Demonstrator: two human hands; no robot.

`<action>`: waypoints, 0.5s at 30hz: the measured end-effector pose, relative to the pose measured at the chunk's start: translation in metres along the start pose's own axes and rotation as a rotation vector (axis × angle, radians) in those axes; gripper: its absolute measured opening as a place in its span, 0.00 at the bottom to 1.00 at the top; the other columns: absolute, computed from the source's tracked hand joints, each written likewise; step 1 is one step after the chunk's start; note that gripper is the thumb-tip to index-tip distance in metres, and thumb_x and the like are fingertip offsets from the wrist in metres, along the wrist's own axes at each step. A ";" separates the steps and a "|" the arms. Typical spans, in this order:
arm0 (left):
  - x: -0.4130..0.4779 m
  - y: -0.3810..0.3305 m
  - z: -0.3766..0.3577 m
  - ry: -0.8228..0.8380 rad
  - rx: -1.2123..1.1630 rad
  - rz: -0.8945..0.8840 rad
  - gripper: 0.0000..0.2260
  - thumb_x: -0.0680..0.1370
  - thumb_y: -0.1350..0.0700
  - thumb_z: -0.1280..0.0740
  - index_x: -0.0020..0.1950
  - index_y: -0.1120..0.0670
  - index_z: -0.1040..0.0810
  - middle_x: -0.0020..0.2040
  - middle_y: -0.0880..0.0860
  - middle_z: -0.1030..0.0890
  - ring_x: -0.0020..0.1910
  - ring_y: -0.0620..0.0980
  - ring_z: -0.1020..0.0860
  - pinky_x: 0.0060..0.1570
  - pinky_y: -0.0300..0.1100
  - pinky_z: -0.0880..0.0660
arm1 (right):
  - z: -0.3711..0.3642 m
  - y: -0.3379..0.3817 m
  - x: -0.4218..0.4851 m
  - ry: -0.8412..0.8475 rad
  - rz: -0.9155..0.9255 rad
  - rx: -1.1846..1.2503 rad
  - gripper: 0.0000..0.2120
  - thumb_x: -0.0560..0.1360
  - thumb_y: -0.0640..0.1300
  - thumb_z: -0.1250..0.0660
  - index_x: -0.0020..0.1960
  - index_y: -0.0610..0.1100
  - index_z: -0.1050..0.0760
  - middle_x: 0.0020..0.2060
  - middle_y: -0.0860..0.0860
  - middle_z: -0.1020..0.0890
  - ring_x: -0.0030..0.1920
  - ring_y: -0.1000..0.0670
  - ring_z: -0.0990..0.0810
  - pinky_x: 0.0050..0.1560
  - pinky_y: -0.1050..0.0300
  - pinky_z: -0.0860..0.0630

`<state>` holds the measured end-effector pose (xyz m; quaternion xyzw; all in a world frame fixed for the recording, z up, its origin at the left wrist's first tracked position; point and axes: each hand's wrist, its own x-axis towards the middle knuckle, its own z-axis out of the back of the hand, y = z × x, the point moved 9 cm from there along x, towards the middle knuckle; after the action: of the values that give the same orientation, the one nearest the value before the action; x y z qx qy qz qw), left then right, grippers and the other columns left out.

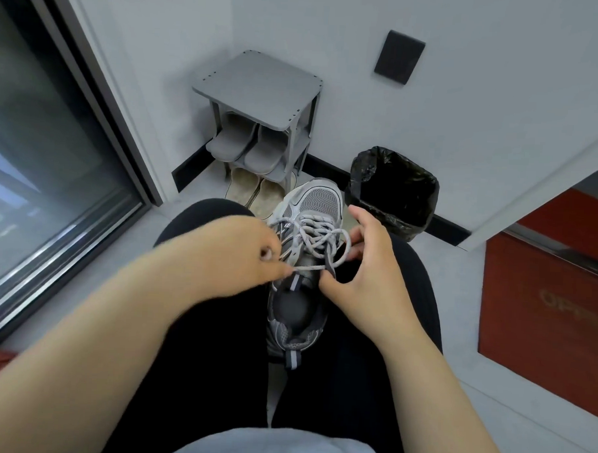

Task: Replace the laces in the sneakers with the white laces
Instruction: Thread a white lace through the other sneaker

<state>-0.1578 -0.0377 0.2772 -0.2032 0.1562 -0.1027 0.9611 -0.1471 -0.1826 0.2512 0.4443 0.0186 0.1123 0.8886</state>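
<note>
A grey mesh sneaker [312, 199] is held on the lap, wedged between two thighs clad in black trousers [195, 376], with its toe pointed toward 12 o'clock and its heel toward 6 o'clock. A pale speckled lace [319, 234] is threaded across the eyelets and gathered into loose loops above the tongue. One strand of the lace is drawn taut toward 9 o'clock and is pinched between thumb and fingertips of the left hand [234, 254], which is blurred. The right hand [367, 277] is placed at 3 o'clock of the sneaker, its thumb touching the collar and its fingers curved and spread; a loop of the lace is seen against those fingers, but whether it is gripped cannot be told. On the floor at 12 o'clock, just beyond the toe, a grey shoe rack [262, 84] is set against the wall, with grey slippers [246, 145] on its shelf and a beige pair [254, 190] beneath. A bin lined with a black bag [395, 189] is seen at 1 o'clock, a red cabinet [544, 305] at 3 o'clock, and a glass door [37, 146] at 9 o'clock.
</note>
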 end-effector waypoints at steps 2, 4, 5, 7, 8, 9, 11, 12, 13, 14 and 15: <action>-0.009 0.010 0.020 -0.029 -0.154 0.016 0.19 0.73 0.43 0.35 0.29 0.53 0.31 0.24 0.46 0.33 0.23 0.41 0.36 0.29 0.36 0.37 | -0.001 0.002 -0.001 0.015 0.007 -0.011 0.39 0.63 0.46 0.28 0.71 0.53 0.41 0.53 0.58 0.31 0.48 0.62 0.27 0.49 0.70 0.29; -0.017 0.017 0.037 -0.079 -0.268 0.022 0.17 0.72 0.42 0.36 0.30 0.54 0.28 0.25 0.47 0.31 0.24 0.42 0.36 0.28 0.33 0.36 | -0.003 0.003 -0.001 0.032 0.015 -0.023 0.37 0.64 0.45 0.29 0.70 0.53 0.39 0.53 0.59 0.30 0.50 0.60 0.27 0.50 0.65 0.27; -0.019 0.018 0.042 -0.094 -0.297 0.009 0.17 0.71 0.41 0.36 0.31 0.54 0.27 0.28 0.50 0.29 0.26 0.44 0.35 0.30 0.34 0.35 | -0.004 0.003 -0.001 0.041 0.016 -0.026 0.36 0.65 0.44 0.29 0.70 0.53 0.39 0.53 0.60 0.30 0.51 0.59 0.27 0.51 0.64 0.27; -0.019 0.016 0.041 -0.056 -0.278 -0.024 0.18 0.69 0.40 0.37 0.33 0.55 0.28 0.36 0.57 0.25 0.29 0.49 0.33 0.34 0.41 0.32 | -0.005 0.003 -0.001 0.053 0.017 -0.023 0.35 0.66 0.43 0.29 0.69 0.53 0.39 0.52 0.61 0.29 0.52 0.59 0.27 0.53 0.64 0.28; -0.019 0.014 0.034 0.006 -0.229 -0.040 0.18 0.69 0.40 0.38 0.33 0.55 0.28 0.37 0.58 0.24 0.30 0.52 0.31 0.36 0.43 0.30 | -0.005 0.003 -0.001 0.056 0.019 -0.018 0.35 0.66 0.42 0.29 0.69 0.53 0.39 0.51 0.61 0.29 0.53 0.59 0.27 0.54 0.64 0.28; -0.019 0.012 0.025 0.088 -0.163 -0.049 0.18 0.69 0.40 0.38 0.34 0.55 0.27 0.38 0.56 0.23 0.32 0.53 0.28 0.38 0.44 0.28 | -0.005 0.003 -0.002 0.057 0.019 -0.011 0.35 0.66 0.41 0.29 0.69 0.53 0.39 0.51 0.61 0.28 0.53 0.59 0.27 0.55 0.64 0.28; -0.022 0.009 0.008 0.248 -0.070 -0.052 0.16 0.71 0.42 0.37 0.33 0.54 0.27 0.39 0.54 0.21 0.34 0.50 0.26 0.42 0.41 0.27 | -0.004 0.003 -0.003 0.052 0.017 0.010 0.35 0.66 0.40 0.29 0.69 0.54 0.39 0.50 0.60 0.27 0.52 0.60 0.26 0.55 0.66 0.28; -0.023 0.009 0.003 0.307 -0.046 -0.049 0.15 0.72 0.44 0.36 0.31 0.53 0.27 0.39 0.54 0.21 0.34 0.48 0.27 0.41 0.38 0.28 | -0.003 0.003 -0.003 0.041 0.018 0.023 0.35 0.66 0.39 0.29 0.69 0.54 0.39 0.50 0.60 0.26 0.52 0.60 0.26 0.54 0.67 0.28; -0.026 0.010 0.001 0.350 -0.029 -0.043 0.15 0.73 0.45 0.35 0.30 0.53 0.27 0.40 0.54 0.21 0.32 0.47 0.28 0.38 0.35 0.29 | -0.001 0.003 -0.004 0.026 0.019 0.038 0.35 0.66 0.39 0.29 0.69 0.55 0.39 0.50 0.60 0.26 0.52 0.60 0.25 0.55 0.68 0.28; -0.028 0.011 0.000 0.377 -0.015 -0.036 0.15 0.73 0.46 0.34 0.30 0.52 0.28 0.40 0.54 0.20 0.31 0.45 0.29 0.37 0.34 0.30 | 0.000 0.002 -0.005 0.011 0.017 0.053 0.36 0.66 0.39 0.29 0.69 0.55 0.38 0.50 0.60 0.25 0.52 0.60 0.25 0.55 0.69 0.28; -0.029 0.015 0.002 0.393 -0.005 -0.025 0.15 0.73 0.46 0.34 0.30 0.52 0.28 0.40 0.54 0.20 0.31 0.44 0.29 0.37 0.35 0.29 | 0.001 0.001 -0.006 0.001 0.012 0.066 0.35 0.66 0.38 0.28 0.68 0.56 0.38 0.49 0.59 0.25 0.52 0.60 0.25 0.55 0.69 0.28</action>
<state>-0.1825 -0.0163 0.2798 -0.1834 0.3386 -0.1519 0.9103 -0.1525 -0.1843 0.2518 0.4733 0.0203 0.1170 0.8728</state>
